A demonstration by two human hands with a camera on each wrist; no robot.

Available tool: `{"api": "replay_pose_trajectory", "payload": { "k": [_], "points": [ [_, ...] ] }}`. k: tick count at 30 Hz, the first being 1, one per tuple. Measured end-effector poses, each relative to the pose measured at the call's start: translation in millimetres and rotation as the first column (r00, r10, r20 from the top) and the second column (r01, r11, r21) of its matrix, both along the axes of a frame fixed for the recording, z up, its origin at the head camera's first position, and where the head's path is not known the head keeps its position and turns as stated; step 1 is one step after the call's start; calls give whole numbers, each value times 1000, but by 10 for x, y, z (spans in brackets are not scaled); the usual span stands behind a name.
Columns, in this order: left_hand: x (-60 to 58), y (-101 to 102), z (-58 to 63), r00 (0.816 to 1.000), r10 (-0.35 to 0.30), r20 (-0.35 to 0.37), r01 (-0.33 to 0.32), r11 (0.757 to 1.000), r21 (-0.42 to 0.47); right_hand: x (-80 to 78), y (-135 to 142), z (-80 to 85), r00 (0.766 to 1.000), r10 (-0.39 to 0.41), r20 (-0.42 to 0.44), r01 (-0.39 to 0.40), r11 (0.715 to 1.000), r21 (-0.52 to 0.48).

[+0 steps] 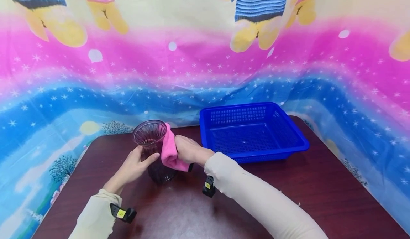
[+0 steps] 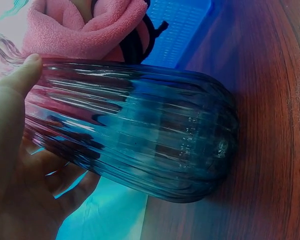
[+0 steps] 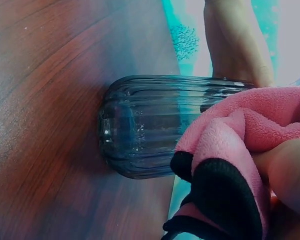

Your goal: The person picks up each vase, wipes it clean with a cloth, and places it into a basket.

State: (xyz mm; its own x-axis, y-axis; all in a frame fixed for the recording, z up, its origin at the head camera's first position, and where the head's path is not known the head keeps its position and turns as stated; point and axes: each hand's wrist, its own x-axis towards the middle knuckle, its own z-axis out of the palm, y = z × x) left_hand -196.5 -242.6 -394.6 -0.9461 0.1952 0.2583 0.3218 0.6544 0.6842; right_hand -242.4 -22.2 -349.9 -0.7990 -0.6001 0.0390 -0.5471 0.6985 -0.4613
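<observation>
A clear, ribbed glass vase (image 1: 150, 136) with a flared rim stands on the table, its base right at the wood. My left hand (image 1: 133, 166) grips it below the rim, thumb on the near side and fingers around the far side. In my right hand (image 1: 190, 150) is a pink cloth (image 1: 170, 152), bunched up and held against the vase's right side near the rim. The cloth's black edging (image 3: 225, 195) shows in the right wrist view. Vertical ribs run down the vase body (image 2: 155, 130) in the left wrist view.
Just right of the hands, a blue plastic basket (image 1: 254, 155) with mesh sides sits toward the back of the dark wooden table (image 1: 192, 210). A printed curtain (image 1: 179, 68) hangs behind and along both sides of the table.
</observation>
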Motion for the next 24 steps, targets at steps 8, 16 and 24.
{"api": "replay_pose_trajectory", "payload": {
  "k": [8, 16, 24],
  "points": [
    [10, -3, -8, 1000, 5, 6, -5, 1000, -2, 24, -9, -11, 1000, -7, -5, 7, 1000, 22],
    [-1, -2, 7, 1000, 2, 2, -2, 1000, -5, 14, -11, 3, 1000, -4, -5, 4, 1000, 26],
    [-1, 6, 29, 1000, 6, 19, -6, 1000, -9, 18, -10, 5, 1000, -3, -13, 3, 999, 42]
  ]
}}
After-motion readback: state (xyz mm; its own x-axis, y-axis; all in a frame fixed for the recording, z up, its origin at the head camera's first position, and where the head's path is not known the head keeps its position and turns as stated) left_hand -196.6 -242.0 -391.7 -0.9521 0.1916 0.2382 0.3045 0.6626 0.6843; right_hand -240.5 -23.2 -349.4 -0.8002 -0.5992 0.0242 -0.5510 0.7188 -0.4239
